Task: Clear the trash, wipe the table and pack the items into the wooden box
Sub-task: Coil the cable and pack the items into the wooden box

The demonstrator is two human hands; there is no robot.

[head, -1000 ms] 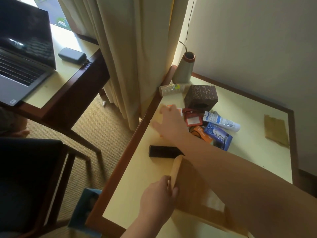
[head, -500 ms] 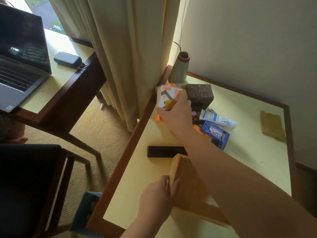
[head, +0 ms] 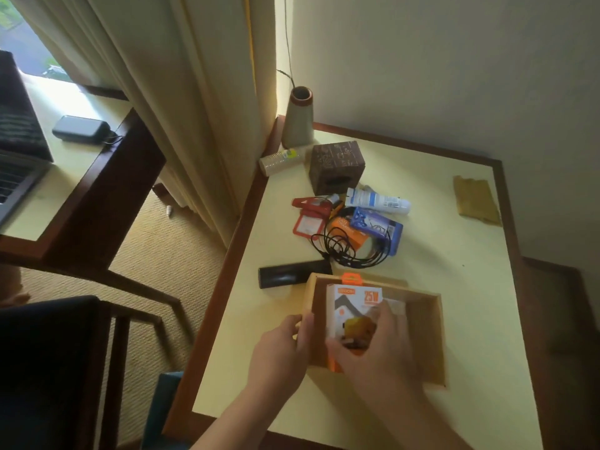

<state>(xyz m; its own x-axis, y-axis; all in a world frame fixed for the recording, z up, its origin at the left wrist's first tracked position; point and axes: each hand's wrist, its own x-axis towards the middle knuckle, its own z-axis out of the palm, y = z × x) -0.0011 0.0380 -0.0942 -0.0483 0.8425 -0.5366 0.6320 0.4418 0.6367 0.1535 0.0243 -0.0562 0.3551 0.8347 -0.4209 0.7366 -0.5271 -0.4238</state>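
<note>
My left hand [head: 281, 347] grips the left wall of the wooden box [head: 425, 336], thumb curled over the rim, other fingers outside the wall. My right hand [head: 373, 345] holds the white-and-orange charger package [head: 352, 306] inside the box, fingers curled round its lower end; the orange hang tab pokes above the far wall. Whether the package touches the box floor: cannot tell, hand blocks the view. Box sits at the near middle of the table [head: 470, 254]. Just beyond its far left corner lies a black bar-shaped item [head: 285, 277]. Further back, in a loose cluster: coiled black cable [head: 344, 251], orange packet [head: 345, 230], blue packet [head: 378, 227], white tube [head: 376, 201], red card holder [head: 308, 219], dark brown cube [head: 336, 167]. A brown cloth [head: 475, 199] lies well apart by the right edge.
</note>
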